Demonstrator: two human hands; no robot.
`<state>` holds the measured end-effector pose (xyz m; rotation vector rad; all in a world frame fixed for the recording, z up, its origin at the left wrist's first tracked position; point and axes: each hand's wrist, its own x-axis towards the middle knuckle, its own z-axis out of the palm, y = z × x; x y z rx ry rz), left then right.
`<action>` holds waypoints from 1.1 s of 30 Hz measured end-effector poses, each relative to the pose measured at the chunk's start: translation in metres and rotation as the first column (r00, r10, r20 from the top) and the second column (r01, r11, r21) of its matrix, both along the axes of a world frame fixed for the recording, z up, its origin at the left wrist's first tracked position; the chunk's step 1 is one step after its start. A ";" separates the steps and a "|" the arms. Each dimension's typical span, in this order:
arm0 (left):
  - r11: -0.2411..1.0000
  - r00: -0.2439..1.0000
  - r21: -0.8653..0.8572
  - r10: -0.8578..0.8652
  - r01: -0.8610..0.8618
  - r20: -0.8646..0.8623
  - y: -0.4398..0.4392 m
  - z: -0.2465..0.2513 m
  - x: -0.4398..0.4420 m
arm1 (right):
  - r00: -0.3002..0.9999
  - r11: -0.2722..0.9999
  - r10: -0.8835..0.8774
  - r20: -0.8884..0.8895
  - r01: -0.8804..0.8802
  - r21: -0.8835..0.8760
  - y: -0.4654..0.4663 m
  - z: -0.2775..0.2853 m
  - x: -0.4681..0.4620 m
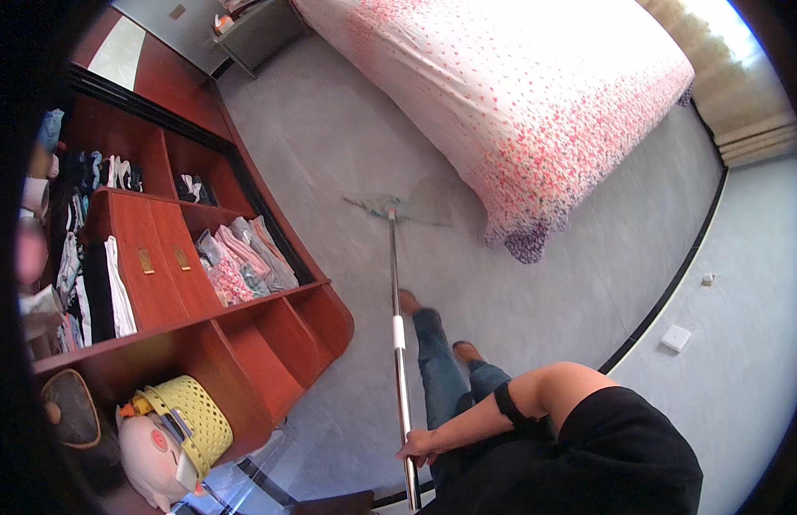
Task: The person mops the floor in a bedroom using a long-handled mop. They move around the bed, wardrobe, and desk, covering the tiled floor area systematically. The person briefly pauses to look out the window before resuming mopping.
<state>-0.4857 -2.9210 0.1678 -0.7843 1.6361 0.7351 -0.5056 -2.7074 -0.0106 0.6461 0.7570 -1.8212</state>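
Observation:
My right hand (419, 448) is closed around the metal handle (401, 380) of a flat mop, low in the picture. A white sleeve joins the handle's sections. The handle runs up to the mop head (393, 207), whose greyish-green pad lies spread on the grey floor (372, 141), left of the bed's near corner. My left hand is out of view. My feet in brown footwear stand beside the handle.
A bed with a pink-and-white cover (520, 122) stands above right. At left is an open red-brown wardrobe (244, 322) with clothes, a yellow basket (195, 412) and a pink plush pig (147, 457). Right are a wall and curtain (752, 109); a small table (263, 32) stands at top left.

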 end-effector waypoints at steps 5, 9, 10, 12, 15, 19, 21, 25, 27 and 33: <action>0.991 0.993 0.057 0.122 -0.122 0.010 0.085 0.008 -0.079 | 0.996 0.969 -0.045 -0.076 0.063 0.241 0.065 -0.001 -0.084; 0.936 0.973 0.266 0.227 -0.232 0.048 0.197 -0.037 -0.176 | 0.957 0.866 -0.091 -0.275 0.212 0.453 0.194 -0.055 -0.198; 0.898 0.961 0.342 0.265 -0.275 0.077 0.231 -0.054 -0.203 | 0.925 0.812 -0.063 -0.375 0.266 0.520 0.233 -0.070 -0.229; 0.773 0.892 0.444 0.391 -0.452 0.227 0.306 -0.094 -0.255 | 0.940 0.546 0.091 -0.328 0.228 0.806 0.310 -0.098 -0.298; 0.685 0.822 0.456 0.476 -0.569 0.312 0.435 -0.153 -0.329 | 0.972 0.280 -0.017 -0.236 0.231 0.932 0.422 -0.120 -0.394; 0.622 0.746 0.411 0.545 -0.666 0.384 0.541 -0.185 -0.391 | 0.988 0.089 0.069 -0.140 0.134 0.987 0.517 -0.129 -0.469; 0.632 0.753 0.409 0.551 -0.658 0.359 0.549 -0.191 -0.398 | 0.984 0.085 0.115 -0.138 0.129 0.988 0.527 -0.137 -0.478; 0.715 0.789 0.337 0.525 -0.612 0.318 0.463 -0.162 -0.374 | 0.983 0.341 0.070 -0.171 0.137 0.930 0.453 -0.135 -0.436; 0.841 0.907 0.342 0.370 -0.419 0.202 0.403 -0.118 -0.357 | 0.975 0.516 0.056 -0.216 0.157 0.842 0.390 -0.112 -0.400; 0.953 0.950 0.050 0.291 -0.298 0.113 0.352 -0.021 -0.354 | 0.937 0.895 -0.129 -0.324 0.251 0.369 0.302 -0.003 -0.342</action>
